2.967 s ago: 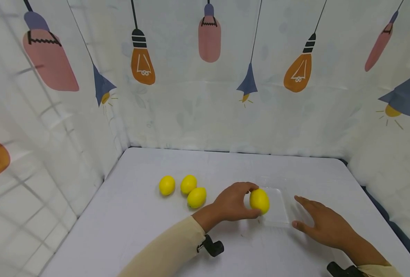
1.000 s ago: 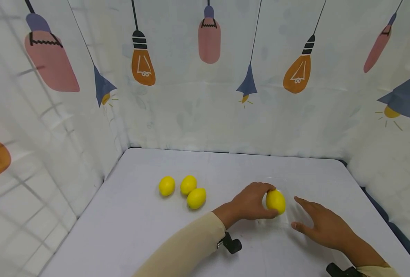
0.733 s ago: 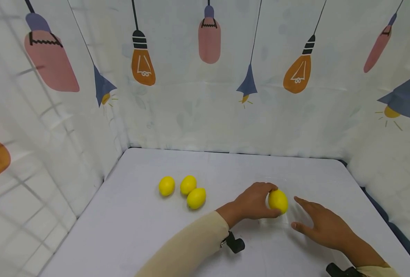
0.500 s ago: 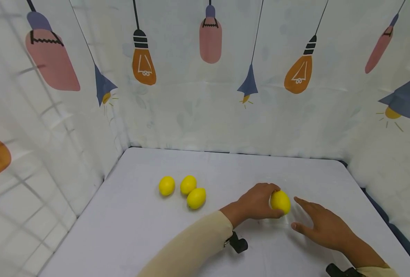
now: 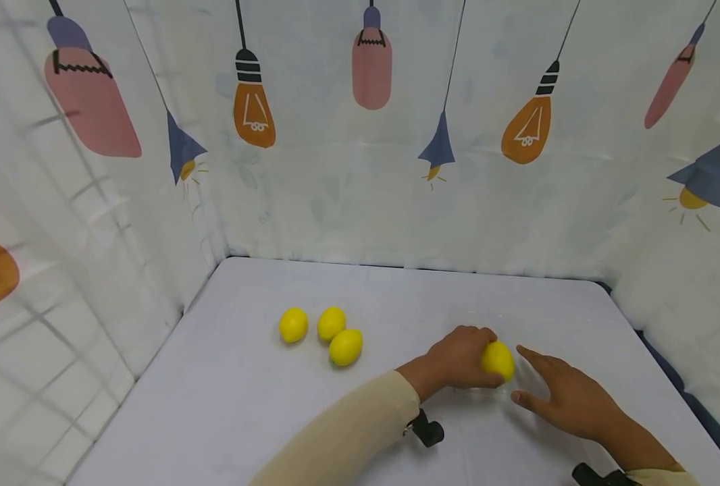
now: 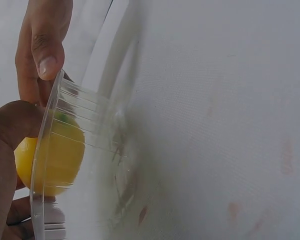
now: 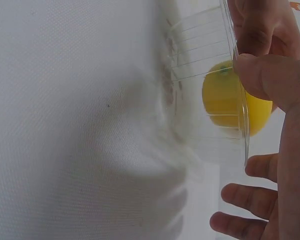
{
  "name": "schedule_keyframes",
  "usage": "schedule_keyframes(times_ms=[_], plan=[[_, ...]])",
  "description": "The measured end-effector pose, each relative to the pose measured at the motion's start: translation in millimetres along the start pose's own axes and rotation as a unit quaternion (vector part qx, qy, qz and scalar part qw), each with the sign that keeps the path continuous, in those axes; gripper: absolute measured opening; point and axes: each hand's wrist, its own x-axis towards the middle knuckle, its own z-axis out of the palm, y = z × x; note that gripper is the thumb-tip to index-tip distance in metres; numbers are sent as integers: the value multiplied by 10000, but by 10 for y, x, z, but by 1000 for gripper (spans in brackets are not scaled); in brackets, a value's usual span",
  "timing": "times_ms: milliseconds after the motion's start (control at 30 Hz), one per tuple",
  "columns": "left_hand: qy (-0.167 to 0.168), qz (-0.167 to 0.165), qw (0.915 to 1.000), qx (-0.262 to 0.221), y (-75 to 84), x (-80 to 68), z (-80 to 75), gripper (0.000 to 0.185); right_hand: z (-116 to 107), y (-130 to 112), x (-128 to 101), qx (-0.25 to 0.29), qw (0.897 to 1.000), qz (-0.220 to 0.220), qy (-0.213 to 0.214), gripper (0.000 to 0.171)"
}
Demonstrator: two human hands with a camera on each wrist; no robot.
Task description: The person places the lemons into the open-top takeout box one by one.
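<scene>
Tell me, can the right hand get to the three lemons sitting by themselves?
Probably not easily: the left hand, holding a lemon in the clear tray, lies between the right hand and the three lemons.

Lighting is bright, even and diffuse in all views; shadows under the lemons (image 5: 329,333) and hands are faint and soft, and no glare spot shows on the table (image 5: 244,398). The head view is sharp at centre, with wide-angle bending toward the left and right edges. Both wrist views are close; the clear tray (image 6: 75,150) reads hazy, the near cloth soft-focused.
</scene>
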Motion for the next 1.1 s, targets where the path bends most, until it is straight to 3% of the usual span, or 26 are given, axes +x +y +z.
schedule_keyframes(times_ms=[233, 433, 733, 1100], plan=[[110, 144, 9969, 768, 11, 19, 36, 59, -2, -3, -11, -24, 10000, 40, -27, 94], [8, 277, 9913, 1287, 13, 27, 60, 56, 2, -8, -29, 45, 9999, -47, 94, 91], [-90, 205, 9910, 1317, 16, 16, 50, 57, 1, -4, -23, 15, 9999, -50, 92, 93], [16, 357, 9887, 1456, 7, 6, -7, 60, 13, 1, -10, -65, 10000, 24, 6, 94]])
